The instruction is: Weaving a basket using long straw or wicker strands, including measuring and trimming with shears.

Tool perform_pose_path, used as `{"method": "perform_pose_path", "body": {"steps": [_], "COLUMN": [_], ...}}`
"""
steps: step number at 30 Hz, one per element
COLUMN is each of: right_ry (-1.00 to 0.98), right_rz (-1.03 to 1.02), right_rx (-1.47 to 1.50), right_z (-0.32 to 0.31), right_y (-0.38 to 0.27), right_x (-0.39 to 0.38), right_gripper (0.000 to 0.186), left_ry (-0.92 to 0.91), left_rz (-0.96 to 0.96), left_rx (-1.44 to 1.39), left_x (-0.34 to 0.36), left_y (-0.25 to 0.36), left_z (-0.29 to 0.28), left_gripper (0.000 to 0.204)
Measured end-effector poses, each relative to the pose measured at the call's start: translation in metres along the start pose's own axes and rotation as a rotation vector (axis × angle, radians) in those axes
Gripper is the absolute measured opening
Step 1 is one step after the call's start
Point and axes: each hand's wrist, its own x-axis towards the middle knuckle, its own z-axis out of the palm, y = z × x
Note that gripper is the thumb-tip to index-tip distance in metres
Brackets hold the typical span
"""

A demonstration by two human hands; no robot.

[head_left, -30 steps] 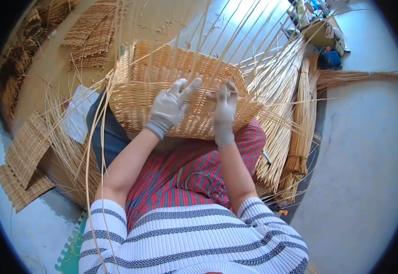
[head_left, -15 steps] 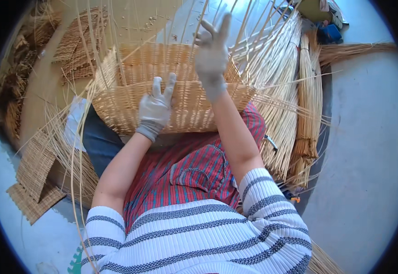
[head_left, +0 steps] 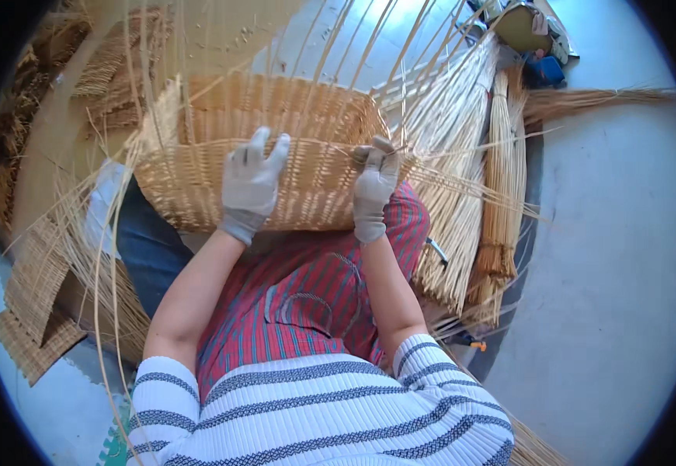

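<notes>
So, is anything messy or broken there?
Nothing looks clearly broken. The loose strands on the left look messy, splayed out at different angles, unlike the tied bundle on the right. The woven basket shows no clear tear.

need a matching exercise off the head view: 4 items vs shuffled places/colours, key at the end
Column 1
1. Left hand
2. Shirt
3. Right hand
4. Blue container

Column 2
A. Upper right of the view, out past the basket
B. Near the right end of the basket's near rim, fingers bent
C. Laid on the outside of the basket's near wall, back of the glove showing
D. White with dark bands

Pairs: 1-C, 2-D, 3-B, 4-A
</notes>
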Motion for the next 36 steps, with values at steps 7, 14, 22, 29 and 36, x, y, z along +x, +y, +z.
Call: {"method": "perform_pose_path", "body": {"steps": [7,14,22,29,36], "right_ry": [-0.445,-0.219,-0.867,-1.235,-1.014], "right_rz": [-0.19,-0.097,0.023,-0.225,-0.72], "right_rx": [-0.636,-0.293,-0.227,-0.322,-0.225], "right_z": [-0.024,-0.103,0.062,0.225,0.167], "right_y": [0.045,0.037,-0.003,-0.068,-0.023], "right_x": [0.065,0.0,-0.118,-0.21,-0.184], "right_gripper": [0.061,0.063,0.032,0.032,0.03], "left_ry": [-0.312,0.187,0.485,0.785,0.612], "left_rz": [-0.121,-0.108,-0.886,-0.989,-0.796], "left_rx": [-0.185,-0.547,-0.49,-1.688,-0.652], "left_x": [0.025,-0.002,-0.102,-0.103,-0.142], "left_y": [0.079,0.007,-0.17,-0.184,-0.167], "left_z": [0.051,-0.012,-0.054,-0.036,-0.064], "left_gripper": [0.068,0.047,0.036,0.03,0.026]}}
